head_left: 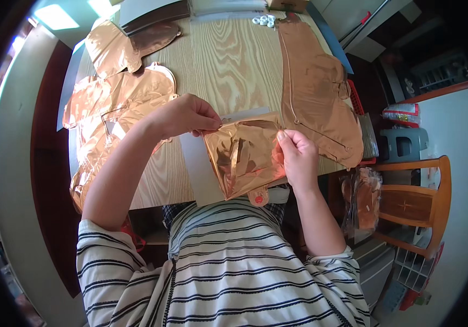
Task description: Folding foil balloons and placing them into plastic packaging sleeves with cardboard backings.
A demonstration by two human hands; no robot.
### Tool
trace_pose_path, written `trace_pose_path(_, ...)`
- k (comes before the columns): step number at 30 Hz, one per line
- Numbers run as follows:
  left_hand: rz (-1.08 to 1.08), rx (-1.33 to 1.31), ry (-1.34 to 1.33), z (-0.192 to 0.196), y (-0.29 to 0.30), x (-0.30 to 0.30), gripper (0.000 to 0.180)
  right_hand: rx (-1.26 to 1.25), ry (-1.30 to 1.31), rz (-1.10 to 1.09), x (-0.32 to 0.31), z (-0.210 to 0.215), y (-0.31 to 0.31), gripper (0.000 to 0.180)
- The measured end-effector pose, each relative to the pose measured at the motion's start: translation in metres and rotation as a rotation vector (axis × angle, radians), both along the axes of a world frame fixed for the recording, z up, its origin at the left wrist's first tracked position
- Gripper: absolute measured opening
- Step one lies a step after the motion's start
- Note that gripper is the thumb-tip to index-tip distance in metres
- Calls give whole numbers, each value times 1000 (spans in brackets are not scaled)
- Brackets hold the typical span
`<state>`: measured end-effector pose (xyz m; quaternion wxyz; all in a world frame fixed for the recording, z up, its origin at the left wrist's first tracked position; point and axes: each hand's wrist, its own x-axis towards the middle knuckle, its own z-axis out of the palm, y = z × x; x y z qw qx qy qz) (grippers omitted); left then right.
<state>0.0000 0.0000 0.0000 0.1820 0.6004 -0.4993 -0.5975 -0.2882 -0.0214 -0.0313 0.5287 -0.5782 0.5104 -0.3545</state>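
A folded rose-gold foil balloon (247,155) is stretched between my hands at the table's near edge, its shiny surface creased. The fingertips of my left hand (187,115) pinch its upper left corner. At the upper right edge, the thumb and fingers of my right hand (299,159) grip the foil. From the lower edge of the balloon hangs a small rounded tab (258,196) with a red mark. Beneath the foil, part of a grey sheet (197,166) shows on the wood-grain table (228,65).
Flat foil balloons lie overlapped along the table's left side (130,90). More flat foil (313,76) covers the right side. Small white rolls (264,20) sit at the far edge. To the right stand a wooden chair (442,201) and a grey-blue plastic stool (405,140).
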Motion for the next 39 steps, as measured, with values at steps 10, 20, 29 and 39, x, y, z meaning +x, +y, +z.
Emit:
trace_pose_path(10,192,-116,-22,6,28,-14,42,95,36,38,3,-5,-16,22)
trace_pose_path(20,96,-845,-596,-10,96,-34,50,160,175,139,16,4,-19,22)
trace_pose_path(29,19,-852,-882,-29,124,-63,83,258,190,193,33,8,-7,23)
trace_pose_path(39,145,-842,-721,-35,145,-47,83,301,58,114,31,-1,-9,21)
